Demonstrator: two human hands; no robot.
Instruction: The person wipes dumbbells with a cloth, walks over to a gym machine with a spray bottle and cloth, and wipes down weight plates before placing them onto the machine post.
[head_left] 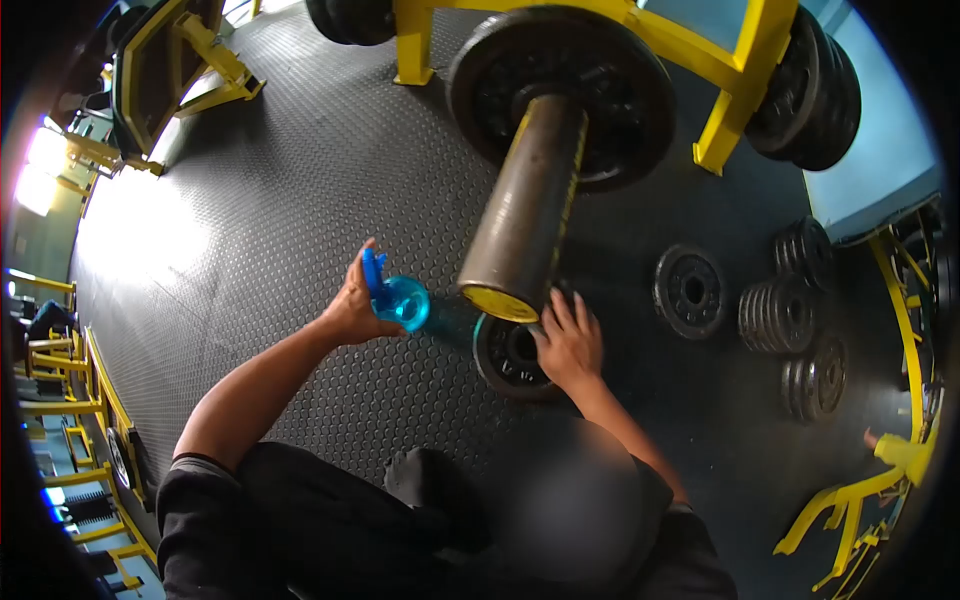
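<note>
My left hand (352,303) is closed around a translucent blue bottle (408,305) with a darker blue top, held above the floor. My right hand (572,340) has its fingers stretched out, just below the yellow-capped end of a thick metal post (528,200). Under that hand, at its left side, a black weight plate (500,365) lies flat on the floor. Whether my right fingers touch the plate or the post, I cannot tell. A large black weight plate (490,85) sits on the far part of the post.
Another plate (690,292) lies to the right, near several stacked plates (778,315). A yellow frame (680,50) carrying more plates (808,100) stands ahead. Yellow gym machines (180,70) line the left side. Black textured matting (270,200) covers the floor.
</note>
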